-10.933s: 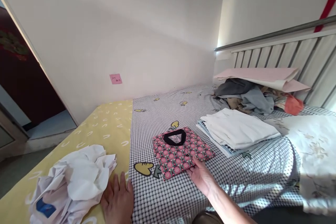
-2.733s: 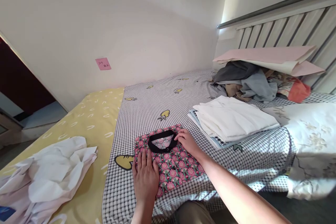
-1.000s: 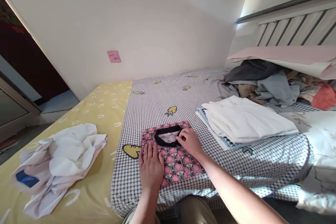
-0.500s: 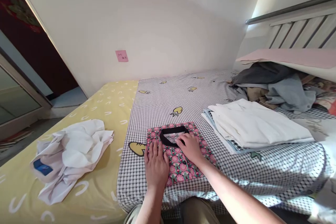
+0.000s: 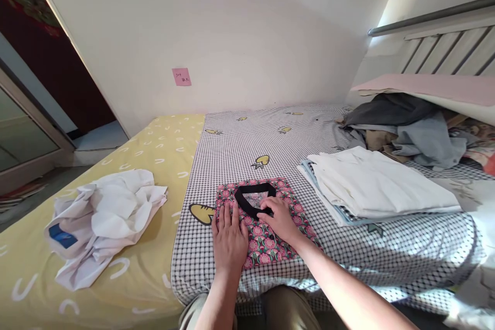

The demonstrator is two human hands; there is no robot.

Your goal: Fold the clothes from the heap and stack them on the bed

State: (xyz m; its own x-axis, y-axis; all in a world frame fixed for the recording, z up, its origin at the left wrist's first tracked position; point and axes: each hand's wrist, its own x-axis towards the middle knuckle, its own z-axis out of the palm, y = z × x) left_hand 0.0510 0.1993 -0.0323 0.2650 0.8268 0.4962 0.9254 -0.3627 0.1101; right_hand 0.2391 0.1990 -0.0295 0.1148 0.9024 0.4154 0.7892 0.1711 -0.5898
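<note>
A pink floral shirt (image 5: 266, 247) with a black collar (image 5: 244, 202) lies folded into a rectangle on the checked sheet in front of me. My left hand (image 5: 230, 240) rests flat on its left side, fingers stretched out over the fabric. At the collar's front right, the bent thumb and fingers of my right hand (image 5: 282, 219) pinch the black band. The collar stands a little up around its opening, where patterned lining shows. Part of the shirt's lower left is covered by my left hand.
A crumpled white shirt (image 5: 116, 209) lies on the yellow sheet (image 5: 150, 268) at left. To the right is a stack of folded white clothes (image 5: 381, 183). Behind it, rumpled grey clothes (image 5: 429, 134) sit below a pink board (image 5: 429, 85). A wall (image 5: 263, 41) bounds the bed's far side.
The front of the collar has shifted slightly toward me, with my right hand still at it. My left hand stays flat on the shirt. The view has shifted slightly.
</note>
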